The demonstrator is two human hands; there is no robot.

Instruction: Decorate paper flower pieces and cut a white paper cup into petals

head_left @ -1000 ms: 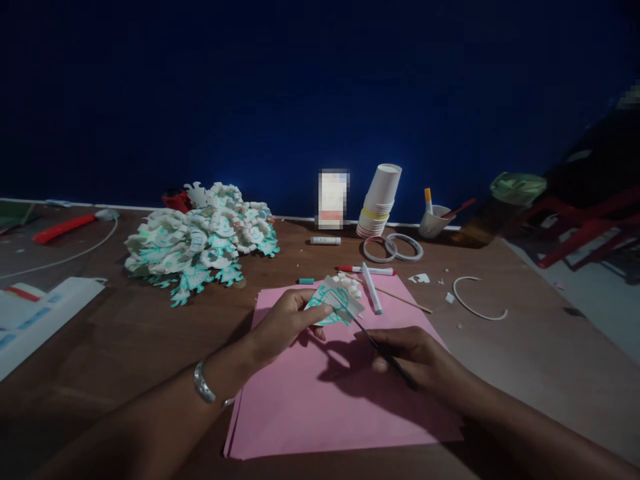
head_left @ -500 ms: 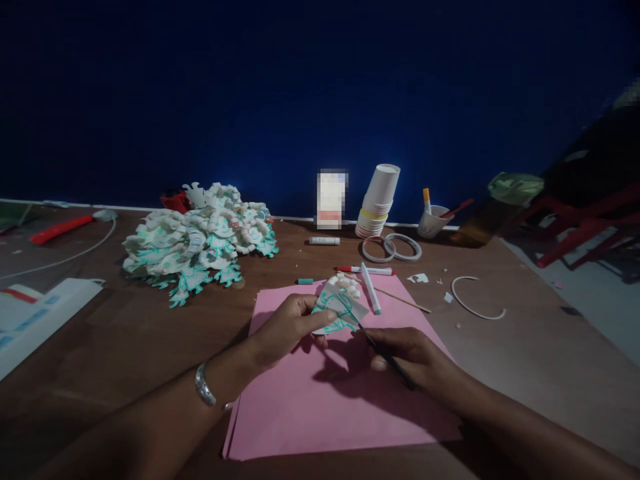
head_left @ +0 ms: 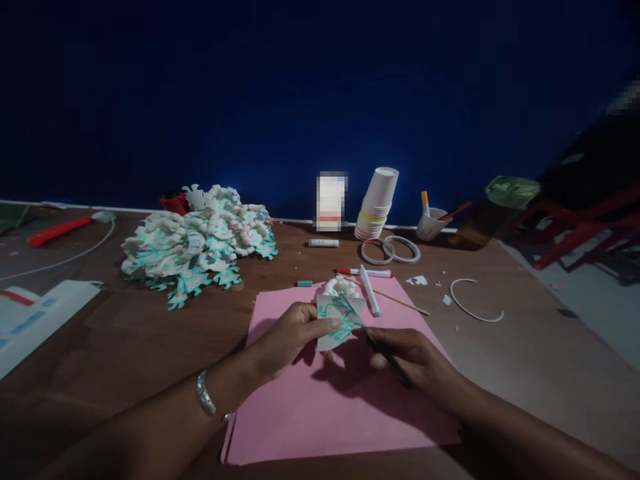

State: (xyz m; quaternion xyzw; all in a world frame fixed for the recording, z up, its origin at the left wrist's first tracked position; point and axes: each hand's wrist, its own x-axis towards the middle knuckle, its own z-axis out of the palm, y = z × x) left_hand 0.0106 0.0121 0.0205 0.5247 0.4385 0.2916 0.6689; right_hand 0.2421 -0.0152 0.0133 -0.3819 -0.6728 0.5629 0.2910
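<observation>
My left hand (head_left: 287, 333) pinches a small white paper piece with teal drawing (head_left: 336, 323), held above a pink sheet (head_left: 320, 400) on the brown table. My right hand (head_left: 410, 357) is closed round dark scissors (head_left: 375, 343), and their blades reach into the paper piece from the right. Just beyond the paper lies a small heap of curled white cuttings (head_left: 343, 287).
A big pile of white and teal paper cut-outs (head_left: 195, 243) lies at the back left. Markers (head_left: 369, 280), a thin stick (head_left: 400, 301), tape rings (head_left: 393, 249), stacked paper cups (head_left: 377, 203), a cup with pens (head_left: 433, 223) and a glue stick (head_left: 323, 243) sit behind the sheet. A white arc (head_left: 475, 303) lies right.
The paper piece has been turned in my left hand and brought slightly lower and nearer. The scissors stay in it and my right hand has barely shifted.
</observation>
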